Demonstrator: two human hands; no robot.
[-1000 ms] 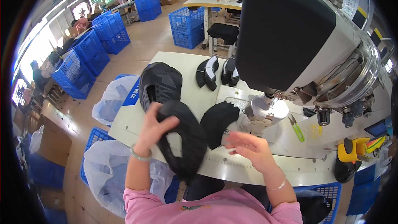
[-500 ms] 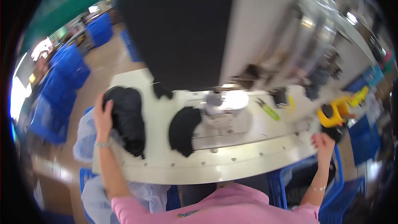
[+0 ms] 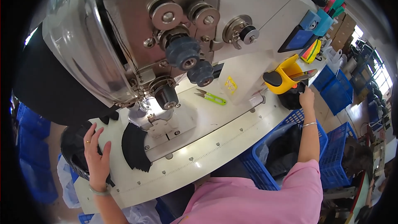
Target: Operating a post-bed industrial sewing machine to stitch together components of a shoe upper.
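Note:
My left hand (image 3: 97,153), its fingers spread, hovers at or against the right side of a black, cap-like fabric piece (image 3: 72,147) at the table's left end. Whether it touches the fabric I cannot tell. A curved stack of black fabric pieces (image 3: 134,147) with jagged ends lies beside the sewing machine's needle plate (image 3: 180,126). Far to the right, my right hand (image 3: 306,99) is closed at the edge of a dark item (image 3: 292,97) below a yellow holder (image 3: 284,76). Its fingertips are partly hidden, so what they hold is unclear.
The sewing machine head (image 3: 124,29) fills the upper middle. Green-handled thread snips (image 3: 215,98) lie on the white table (image 3: 199,157). Tools stand in the yellow holder. Blue crates, one nearby crate (image 3: 257,170) holding dark items, stand by the table's right front.
My view has swung to the right, bringing the machine head close. My right hand has reached farther out to the dark item under the yellow holder. My left hand's fingers have spread.

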